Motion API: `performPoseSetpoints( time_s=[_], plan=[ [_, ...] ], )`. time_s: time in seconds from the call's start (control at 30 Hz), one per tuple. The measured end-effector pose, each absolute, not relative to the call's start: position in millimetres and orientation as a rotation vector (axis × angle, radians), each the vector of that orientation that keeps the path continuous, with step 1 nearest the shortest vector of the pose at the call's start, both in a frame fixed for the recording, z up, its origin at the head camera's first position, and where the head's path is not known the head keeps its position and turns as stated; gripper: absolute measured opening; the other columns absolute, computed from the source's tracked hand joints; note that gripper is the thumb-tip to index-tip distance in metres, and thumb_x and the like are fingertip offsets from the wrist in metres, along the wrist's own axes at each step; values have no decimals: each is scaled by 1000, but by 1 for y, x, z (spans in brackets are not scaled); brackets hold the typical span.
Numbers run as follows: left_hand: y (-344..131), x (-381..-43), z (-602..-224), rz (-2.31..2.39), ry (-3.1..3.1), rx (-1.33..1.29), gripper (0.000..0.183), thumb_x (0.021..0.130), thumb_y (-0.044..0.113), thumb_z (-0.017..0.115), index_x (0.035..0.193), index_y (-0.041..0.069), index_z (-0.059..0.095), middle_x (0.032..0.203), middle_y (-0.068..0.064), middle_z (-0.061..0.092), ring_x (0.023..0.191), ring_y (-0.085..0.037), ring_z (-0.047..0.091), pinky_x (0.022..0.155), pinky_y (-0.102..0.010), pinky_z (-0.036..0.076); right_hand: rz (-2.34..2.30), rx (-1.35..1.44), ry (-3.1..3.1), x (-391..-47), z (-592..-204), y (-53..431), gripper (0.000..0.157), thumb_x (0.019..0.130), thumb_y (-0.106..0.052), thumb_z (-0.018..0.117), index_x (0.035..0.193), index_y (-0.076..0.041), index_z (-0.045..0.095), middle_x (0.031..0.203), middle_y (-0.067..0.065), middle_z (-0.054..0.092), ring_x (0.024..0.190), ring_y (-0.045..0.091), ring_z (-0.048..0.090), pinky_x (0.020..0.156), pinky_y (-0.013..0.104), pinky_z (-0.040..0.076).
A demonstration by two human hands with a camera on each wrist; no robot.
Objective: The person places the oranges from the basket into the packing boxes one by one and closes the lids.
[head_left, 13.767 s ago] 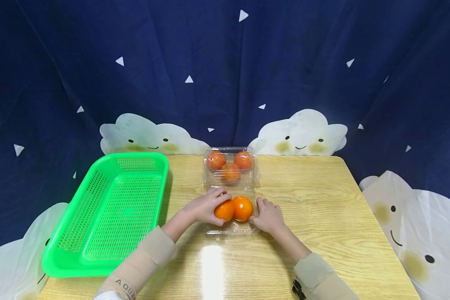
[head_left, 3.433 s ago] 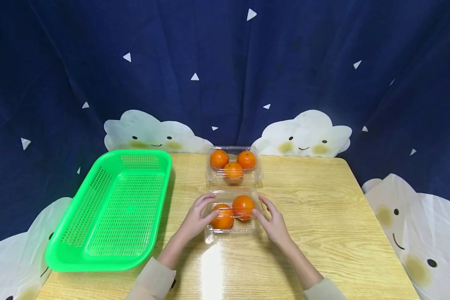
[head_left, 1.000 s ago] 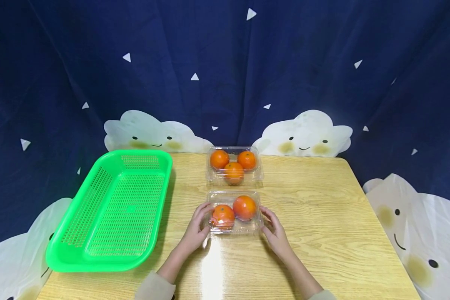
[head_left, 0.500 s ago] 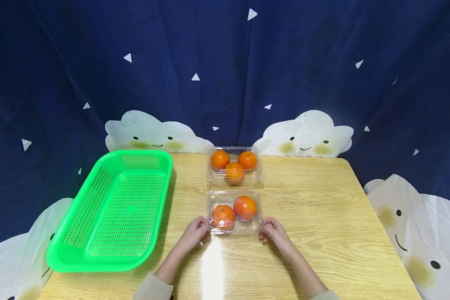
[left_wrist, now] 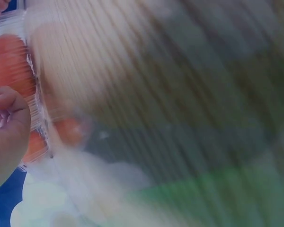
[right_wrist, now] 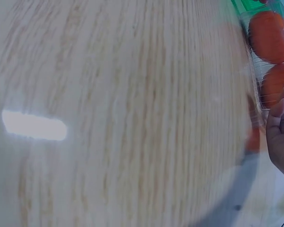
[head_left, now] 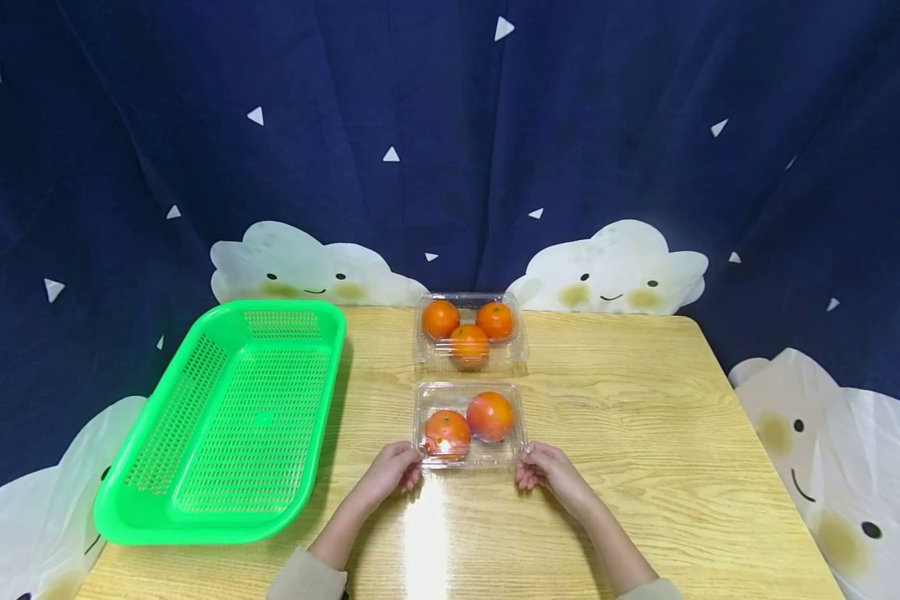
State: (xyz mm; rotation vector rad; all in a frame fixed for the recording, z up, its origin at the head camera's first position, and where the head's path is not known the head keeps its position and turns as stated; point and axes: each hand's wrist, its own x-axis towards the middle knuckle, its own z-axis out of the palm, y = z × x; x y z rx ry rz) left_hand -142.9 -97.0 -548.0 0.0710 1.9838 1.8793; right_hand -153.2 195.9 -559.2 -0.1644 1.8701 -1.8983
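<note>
A clear plastic clamshell box (head_left: 442, 397) lies on the table between the hands, with two oranges inside: the left one (head_left: 447, 435) nearer the front, the right one (head_left: 490, 417) farther back. The lid's clear top shows glare over the fruit. At the box's front left corner, the left hand (head_left: 392, 468) pinches the edge, its other fingers curled beneath. The right hand (head_left: 549, 468) grips the front right corner the same way. The left wrist view catches the box (left_wrist: 32, 106) and the left hand (left_wrist: 12, 123) at its left edge; the right wrist view has the right hand (right_wrist: 281, 137) beside the oranges.
A second clear clamshell (head_left: 429, 357) with three oranges (head_left: 468, 343) stands behind the first, near the table's back edge. A green plastic basket (head_left: 221, 537) occupies the left of the wooden table (head_left: 645, 433). A dark blue curtain (head_left: 450, 100) hangs behind.
Earlier the left hand held an orange in the box. Later both hands were at the box's sides; they have since slid toward the person to its front corners, fingers curling. The box stays in place.
</note>
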Motion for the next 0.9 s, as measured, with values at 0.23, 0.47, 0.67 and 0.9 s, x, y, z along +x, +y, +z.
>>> performPoseSetpoints(
  time_s=[0.23, 0.47, 0.67, 0.9],
  plan=[
    [-94, -142, -547, 1846, 2049, 82, 15, 86, 5, 41, 75, -3, 49, 55, 1, 46, 46, -8, 39, 43, -19, 32, -1919, -165, 1838, -153, -559, 197, 16, 91, -7, 41, 87, 1, 53, 72, 2, 59, 62, 10, 56, 59, 22, 48],
    [-94, -144, -551, 1851, 2052, 78, 17, 88, 2, 39, 76, -6, 48, 56, -1, 44, 46, -10, 38, 42, -20, 31, -1918, -175, 1817, -153, -558, 197, 23, 93, -9, 40, 91, 9, 53, 73, 2, 59, 62, 10, 56, 60, 22, 48],
    [-94, -142, -551, 1859, 2041, 66, 16, 87, 5, 41, 77, -4, 48, 56, 0, 45, 47, -11, 39, 42, -20, 32, -1905, -150, 1856, -152, -559, 195, 27, 92, -11, 42, 93, 14, 51, 73, 4, 58, 62, 10, 56, 59, 22, 48],
    [-92, -139, -549, 1770, 2328, 68, 16, 88, 9, 47, 74, 2, 44, 56, -3, 46, 45, -11, 41, 40, -20, 34, -1869, -28, 2038, -148, -552, 186, 22, 92, -8, 42, 89, 12, 51, 71, 8, 58, 62, 14, 56, 57, 25, 49]
  ],
)
